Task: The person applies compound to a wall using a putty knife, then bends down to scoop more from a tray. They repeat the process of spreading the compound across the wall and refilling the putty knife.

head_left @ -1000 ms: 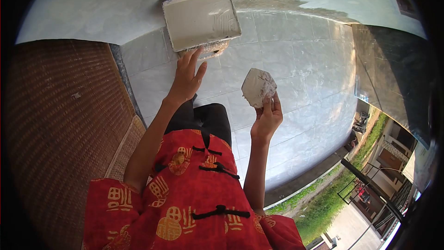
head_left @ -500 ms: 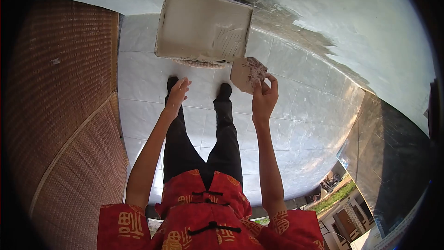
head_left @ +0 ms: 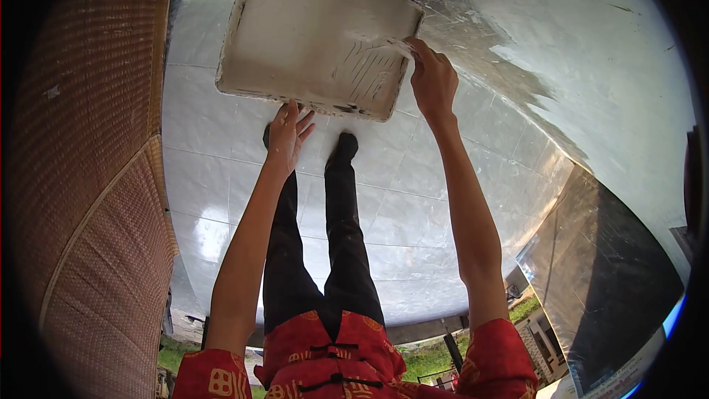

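Observation:
A rectangular tray (head_left: 288,37) holds a smooth layer of pale grey-beige plaster, with ridged streaks at its right end. My right hand (head_left: 434,80) pinches a flat scraper (head_left: 399,46) over the tray's right edge. The scraper shows nearly edge-on, its blade reaching the streaked plaster. My left hand (head_left: 286,137) is at the tray's near rim, its fingers spread and fingertips right at the edge. A little plaster marks the fingers.
Large grey tiles (head_left: 199,125) cover the floor under my feet. A wall (head_left: 576,44) with a pale coat and a bare dark patch rises beyond the tray to the right. Woven brown panels (head_left: 103,89) stand on the left. A dark sheet (head_left: 605,266) leans at lower right.
My right hand has moved up and right, bringing the scraper from beside the tray onto its plaster. My left hand has come to the near rim. The tray appears larger and higher in view.

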`<action>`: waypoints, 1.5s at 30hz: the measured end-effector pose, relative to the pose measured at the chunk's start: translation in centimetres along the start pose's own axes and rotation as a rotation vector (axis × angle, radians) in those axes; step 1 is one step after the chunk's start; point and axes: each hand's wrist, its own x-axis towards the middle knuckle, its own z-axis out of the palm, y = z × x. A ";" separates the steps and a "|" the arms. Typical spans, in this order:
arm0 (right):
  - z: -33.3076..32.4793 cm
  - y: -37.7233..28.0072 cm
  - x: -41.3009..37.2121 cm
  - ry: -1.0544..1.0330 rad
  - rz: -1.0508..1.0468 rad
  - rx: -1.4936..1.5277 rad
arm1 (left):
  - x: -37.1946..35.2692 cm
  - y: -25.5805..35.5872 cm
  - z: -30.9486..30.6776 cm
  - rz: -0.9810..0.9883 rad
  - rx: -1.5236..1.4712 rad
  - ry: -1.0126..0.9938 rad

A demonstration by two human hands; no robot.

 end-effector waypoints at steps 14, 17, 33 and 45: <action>2.3 0.8 0.7 -0.059 -0.165 -0.151 | 1.8 -0.4 -0.4 0.003 -0.052 0.012; 2.8 0.9 0.6 -0.060 -0.179 -0.155 | 2.1 -0.3 -0.4 0.007 -0.034 0.017; 2.8 -2.9 -7.3 -0.167 -0.077 0.007 | 2.1 -1.2 0.5 0.055 -0.019 0.052; 2.4 -2.9 -5.8 -0.384 -0.025 0.125 | 1.7 -1.5 1.1 0.094 -0.067 0.067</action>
